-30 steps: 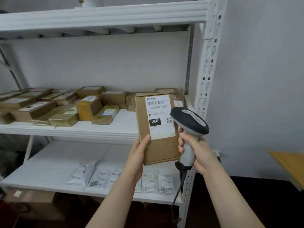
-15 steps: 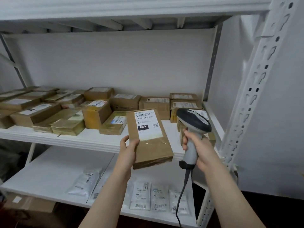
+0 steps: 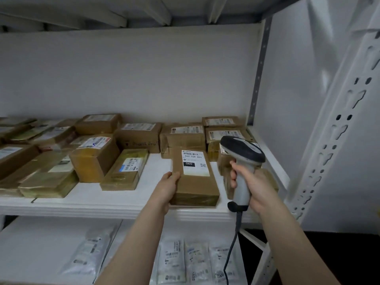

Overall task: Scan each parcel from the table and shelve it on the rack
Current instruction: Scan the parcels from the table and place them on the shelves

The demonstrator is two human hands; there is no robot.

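A flat brown cardboard parcel (image 3: 195, 183) with a white label marked 060 lies at the front of the rack's middle shelf (image 3: 86, 204). My left hand (image 3: 167, 187) grips its left edge, thumb on top. My right hand (image 3: 254, 185) grips the handle of a grey and black barcode scanner (image 3: 242, 159), held upright just right of the parcel, its cable hanging down.
Several brown parcels (image 3: 96, 157) fill the middle shelf to the left and behind. More boxes (image 3: 224, 132) are stacked at the back right. White plastic mailers (image 3: 174, 262) lie on the lower shelf. The perforated upright post (image 3: 337, 140) stands at the right.
I have moved closer to the rack. My left hand has lowered the parcel from upright in the air to flat on the middle shelf. The scanner stayed beside it.
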